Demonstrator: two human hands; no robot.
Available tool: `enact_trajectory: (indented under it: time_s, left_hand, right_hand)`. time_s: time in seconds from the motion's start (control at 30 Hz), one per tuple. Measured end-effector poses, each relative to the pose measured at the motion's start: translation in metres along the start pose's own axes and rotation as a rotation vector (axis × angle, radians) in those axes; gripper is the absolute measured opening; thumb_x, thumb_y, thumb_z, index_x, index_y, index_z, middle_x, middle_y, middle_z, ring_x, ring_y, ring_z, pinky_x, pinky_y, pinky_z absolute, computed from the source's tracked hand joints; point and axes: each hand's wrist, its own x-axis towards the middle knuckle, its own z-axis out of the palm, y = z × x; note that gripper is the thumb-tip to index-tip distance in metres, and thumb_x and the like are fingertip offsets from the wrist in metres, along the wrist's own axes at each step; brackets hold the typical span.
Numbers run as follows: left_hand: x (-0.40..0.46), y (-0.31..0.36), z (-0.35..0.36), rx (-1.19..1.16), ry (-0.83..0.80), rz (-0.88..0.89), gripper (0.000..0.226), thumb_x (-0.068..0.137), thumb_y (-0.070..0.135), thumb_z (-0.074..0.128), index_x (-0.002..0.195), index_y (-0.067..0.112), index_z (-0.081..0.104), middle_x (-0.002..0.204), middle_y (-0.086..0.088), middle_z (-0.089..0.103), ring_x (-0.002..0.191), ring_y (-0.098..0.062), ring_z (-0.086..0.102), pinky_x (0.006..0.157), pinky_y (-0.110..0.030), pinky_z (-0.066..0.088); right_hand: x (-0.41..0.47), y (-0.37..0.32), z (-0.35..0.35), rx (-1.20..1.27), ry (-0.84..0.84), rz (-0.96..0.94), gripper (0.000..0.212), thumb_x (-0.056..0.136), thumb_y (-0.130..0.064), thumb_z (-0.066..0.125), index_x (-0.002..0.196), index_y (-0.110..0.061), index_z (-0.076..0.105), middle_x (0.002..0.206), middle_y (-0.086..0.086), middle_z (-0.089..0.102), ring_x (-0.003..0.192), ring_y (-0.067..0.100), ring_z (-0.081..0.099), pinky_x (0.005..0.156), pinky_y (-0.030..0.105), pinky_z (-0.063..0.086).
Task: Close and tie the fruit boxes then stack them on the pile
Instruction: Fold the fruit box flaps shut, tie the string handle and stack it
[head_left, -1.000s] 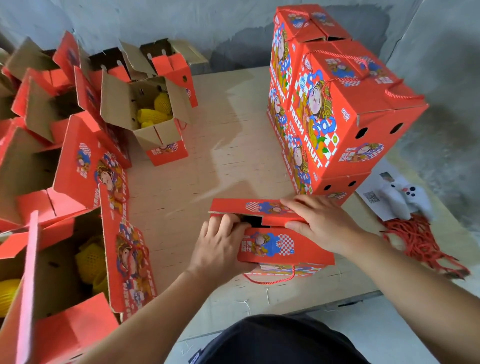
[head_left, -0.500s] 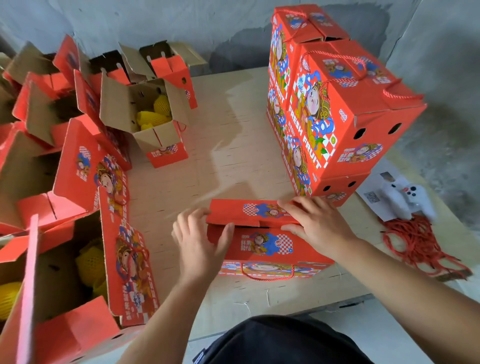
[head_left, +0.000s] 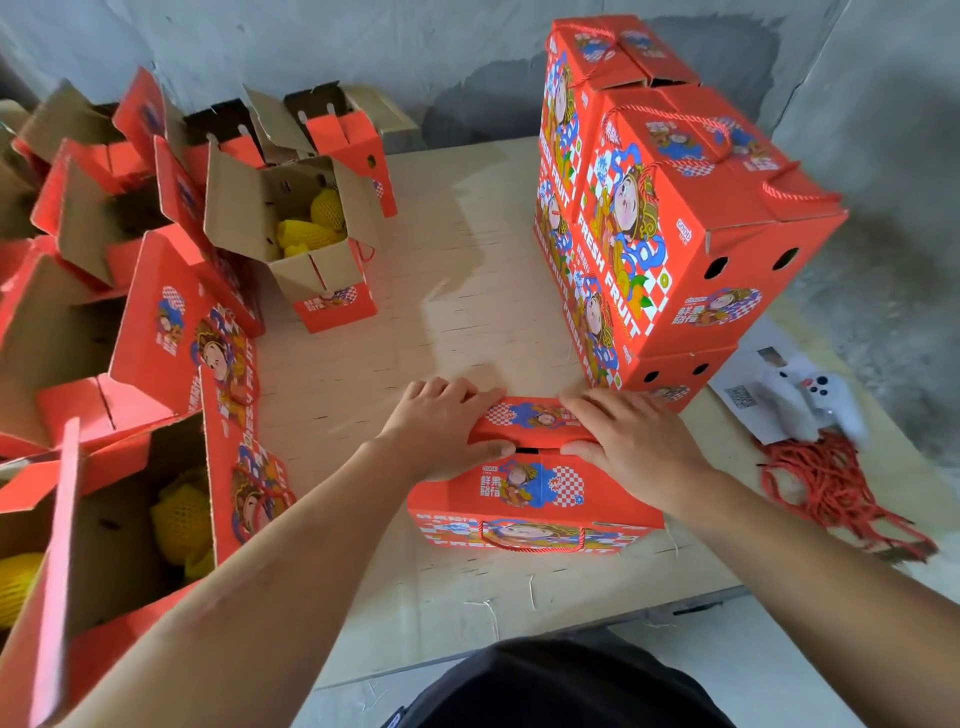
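A red printed fruit box (head_left: 535, 488) stands on the plywood table (head_left: 467, 291) just in front of me, a red cord handle on its near side. My left hand (head_left: 441, 426) grips the left end of its far top flap (head_left: 535, 418), fingers over the flap and thumb at its near edge. At the right end my right hand (head_left: 628, 441) grips the same flap the same way. A dark slot shows between the two thumbs. The pile of closed, tied red boxes (head_left: 665, 208) rises right behind the box.
Several open red boxes (head_left: 291, 228) holding yellow netted fruit crowd the left side, one (head_left: 130, 525) at my left elbow. A bundle of red cords (head_left: 831, 483), a white game controller (head_left: 810, 400) and a paper sheet (head_left: 743, 395) lie at the right near the table edge.
My left hand left the box's near flap, lifted, and came down on the left end of the far flap. The right hand stayed on the flap's right end. The flaps now sit closer together.
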Motion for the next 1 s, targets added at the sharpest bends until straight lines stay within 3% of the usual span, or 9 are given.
enact_trajectory:
  time_s: [0.1,0.17,0.27,0.4,0.53,0.7,0.8,0.87,1.0]
  left_hand:
    - [0.002,-0.003,0.002,0.020,0.064,-0.005,0.092,0.080,0.096,0.014,0.156,0.047,0.030,0.142,0.008,0.051,0.131,-0.024,0.048,0.112,-0.044,0.034]
    - [0.003,-0.004,0.005,0.059,0.110,-0.010,0.093,0.080,0.095,0.009,0.154,0.045,0.036,0.138,0.008,0.054,0.126,-0.024,0.052,0.108,-0.043,0.037]
    - [0.001,-0.002,0.013,0.063,0.140,0.003,0.091,0.084,0.093,0.011,0.154,0.041,0.035,0.136,0.007,0.053,0.125,-0.025,0.052,0.108,-0.044,0.036]
    - [-0.004,0.000,0.017,-0.079,0.164,-0.020,0.094,0.082,0.095,0.012,0.153,0.039,0.038,0.138,0.007,0.052,0.129,-0.023,0.051,0.115,-0.043,0.032]
    - [0.000,0.008,0.011,-0.060,0.170,-0.077,0.103,0.074,0.101,0.011,0.148,0.038,0.047,0.138,0.009,0.058,0.127,-0.021,0.055,0.112,-0.040,0.035]
    - [0.006,0.016,0.004,0.108,0.177,-0.063,0.100,0.075,0.097,0.008,0.139,0.036,0.054,0.125,0.007,0.065,0.113,-0.020,0.063,0.107,-0.038,0.038]
    - [0.009,0.015,0.003,0.177,0.180,-0.031,0.102,0.076,0.094,0.001,0.140,0.033,0.053,0.124,0.003,0.065,0.111,-0.023,0.063,0.103,-0.038,0.037]
    - [0.010,0.013,0.004,0.183,0.182,-0.014,0.103,0.076,0.094,-0.002,0.141,0.033,0.051,0.126,0.002,0.063,0.113,-0.023,0.062,0.104,-0.038,0.036]
    - [0.008,0.011,0.011,0.101,0.166,0.007,0.103,0.075,0.097,-0.003,0.147,0.036,0.039,0.132,0.001,0.055,0.123,-0.025,0.052,0.108,-0.041,0.031]
  right_hand:
    - [-0.014,-0.014,0.005,0.000,0.232,0.050,0.046,0.096,-0.045,0.067,0.129,-0.013,0.063,0.121,0.012,0.058,0.101,0.037,0.058,0.084,0.049,0.051]
    - [-0.027,-0.029,0.007,0.048,0.321,0.010,0.032,0.095,-0.035,0.064,0.118,-0.013,0.061,0.111,0.008,0.054,0.093,0.033,0.053,0.079,0.047,0.047]
    - [-0.048,-0.047,0.012,0.097,0.180,0.007,0.039,0.096,-0.050,0.054,0.117,-0.018,0.061,0.108,-0.001,0.054,0.094,0.026,0.049,0.080,0.044,0.047]
    - [-0.067,-0.059,0.019,0.146,0.096,0.120,0.077,0.085,-0.074,0.059,0.136,-0.017,0.057,0.132,0.001,0.054,0.117,0.027,0.051,0.103,0.044,0.047]
    - [-0.071,-0.065,0.023,0.120,0.086,0.139,0.085,0.073,-0.056,0.082,0.142,-0.016,0.052,0.142,0.009,0.048,0.132,0.033,0.051,0.114,0.049,0.042]
    - [-0.065,-0.069,0.018,0.087,0.074,0.182,0.099,0.064,-0.061,0.087,0.145,-0.017,0.050,0.139,0.005,0.053,0.128,0.027,0.055,0.110,0.046,0.043]
    - [-0.057,-0.063,0.010,0.065,0.074,0.181,0.095,0.055,-0.067,0.089,0.133,-0.021,0.059,0.123,-0.003,0.058,0.109,0.023,0.058,0.098,0.041,0.045]
    - [-0.052,-0.058,0.005,0.065,0.060,0.155,0.089,0.053,-0.070,0.087,0.125,-0.024,0.061,0.113,-0.006,0.057,0.099,0.022,0.057,0.089,0.038,0.038]
    - [-0.051,-0.053,0.003,0.171,0.030,0.129,0.078,0.071,-0.077,0.068,0.127,-0.025,0.052,0.112,-0.008,0.054,0.100,0.017,0.053,0.090,0.036,0.035]
